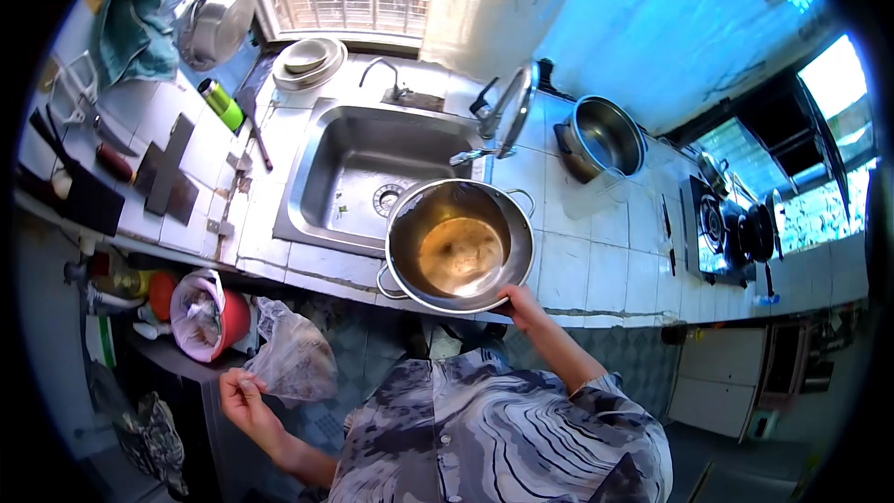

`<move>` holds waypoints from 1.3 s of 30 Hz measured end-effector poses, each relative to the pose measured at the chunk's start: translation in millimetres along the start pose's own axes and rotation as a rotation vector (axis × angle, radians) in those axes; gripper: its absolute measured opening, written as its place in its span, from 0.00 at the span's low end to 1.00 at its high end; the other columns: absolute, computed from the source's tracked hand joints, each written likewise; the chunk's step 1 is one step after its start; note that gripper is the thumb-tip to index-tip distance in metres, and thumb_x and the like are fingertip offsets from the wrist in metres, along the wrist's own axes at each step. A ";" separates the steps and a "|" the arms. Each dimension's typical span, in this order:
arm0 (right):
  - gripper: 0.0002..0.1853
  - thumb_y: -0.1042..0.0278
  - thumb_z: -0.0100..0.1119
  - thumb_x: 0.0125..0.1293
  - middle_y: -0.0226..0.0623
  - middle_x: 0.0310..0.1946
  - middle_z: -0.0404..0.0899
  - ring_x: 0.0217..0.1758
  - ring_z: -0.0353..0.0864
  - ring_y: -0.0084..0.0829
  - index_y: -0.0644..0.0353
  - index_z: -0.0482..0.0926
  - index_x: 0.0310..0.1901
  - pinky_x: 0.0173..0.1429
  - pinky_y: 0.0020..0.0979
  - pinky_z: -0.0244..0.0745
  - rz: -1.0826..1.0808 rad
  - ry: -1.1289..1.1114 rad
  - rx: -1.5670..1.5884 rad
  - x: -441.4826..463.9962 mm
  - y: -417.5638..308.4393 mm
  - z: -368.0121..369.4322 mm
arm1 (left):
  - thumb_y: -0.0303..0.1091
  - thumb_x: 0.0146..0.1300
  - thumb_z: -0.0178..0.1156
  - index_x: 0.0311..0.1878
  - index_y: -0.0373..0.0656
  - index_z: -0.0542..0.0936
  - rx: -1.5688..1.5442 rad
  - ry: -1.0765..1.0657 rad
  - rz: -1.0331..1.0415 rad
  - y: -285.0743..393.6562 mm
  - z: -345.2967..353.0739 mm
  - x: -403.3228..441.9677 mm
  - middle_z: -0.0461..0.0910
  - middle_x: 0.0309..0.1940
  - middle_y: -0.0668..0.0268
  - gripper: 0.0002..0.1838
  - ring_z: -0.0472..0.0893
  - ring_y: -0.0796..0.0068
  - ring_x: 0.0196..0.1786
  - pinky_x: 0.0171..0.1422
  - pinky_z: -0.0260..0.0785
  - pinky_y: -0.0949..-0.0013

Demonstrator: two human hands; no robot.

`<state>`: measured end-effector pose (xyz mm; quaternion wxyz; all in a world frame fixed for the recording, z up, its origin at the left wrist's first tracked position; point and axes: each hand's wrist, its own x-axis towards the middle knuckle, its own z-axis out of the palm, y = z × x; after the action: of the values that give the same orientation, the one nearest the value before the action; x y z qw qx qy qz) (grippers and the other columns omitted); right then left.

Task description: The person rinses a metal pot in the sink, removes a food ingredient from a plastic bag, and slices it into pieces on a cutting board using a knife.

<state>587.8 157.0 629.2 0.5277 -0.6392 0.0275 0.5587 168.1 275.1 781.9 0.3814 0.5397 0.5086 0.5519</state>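
Note:
A large two-handled metal pot (400,233) sits at the sink's front right corner, partly over the basin and the counter edge. Brown shows across its bottom; whether that is liquid or a stain I cannot tell. My right hand (524,307) grips the pot at its near right side, some fingers hidden behind the wall. Down at the left, my left hand (247,402) is closed on a clear plastic bag (296,359), pinched at its edge. The bag hangs beside a red bin (235,324) lined with a whitish bag with waste inside.
Behind the pot is a steel sink (321,144) with a tap (396,84). Stacked dishes (312,63) stand by the window. Another pot (605,138) is on the counter to the right, with a gas stove (712,228) farther along. A green bottle (222,104) lies left.

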 end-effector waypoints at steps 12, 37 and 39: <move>0.25 0.76 0.48 0.55 0.53 0.45 0.78 0.46 0.83 0.47 0.73 0.67 0.56 0.53 0.45 0.83 0.237 -0.031 -0.160 13.2 -69.6 31.5 | 0.30 0.69 0.53 0.33 0.39 0.71 -0.023 0.095 -0.047 -15.9 -17.3 -2.6 0.67 0.30 0.69 0.08 0.65 0.84 0.29 0.36 0.59 0.79; 0.19 0.60 0.46 0.57 0.50 0.27 0.81 0.24 0.83 0.43 0.69 0.80 0.37 0.27 0.41 0.82 0.104 0.202 -1.174 118.8 -202.2 77.7 | 0.29 0.69 0.54 0.33 0.39 0.72 -0.061 0.029 -0.087 -34.6 -23.6 -3.6 0.68 0.30 0.72 0.07 0.68 0.86 0.29 0.35 0.60 0.82; 0.20 0.60 0.44 0.59 0.48 0.27 0.82 0.24 0.84 0.41 0.69 0.81 0.36 0.28 0.40 0.83 -0.023 0.308 -1.213 124.9 -204.3 82.8 | 0.29 0.69 0.53 0.33 0.39 0.72 -0.060 0.034 -0.090 -35.1 -26.1 -6.2 0.68 0.29 0.72 0.07 0.68 0.86 0.29 0.35 0.60 0.82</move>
<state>705.4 374.9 682.9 0.0671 -0.8985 -0.2257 0.3705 138.7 271.9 749.0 0.4131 0.4949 0.5222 0.5583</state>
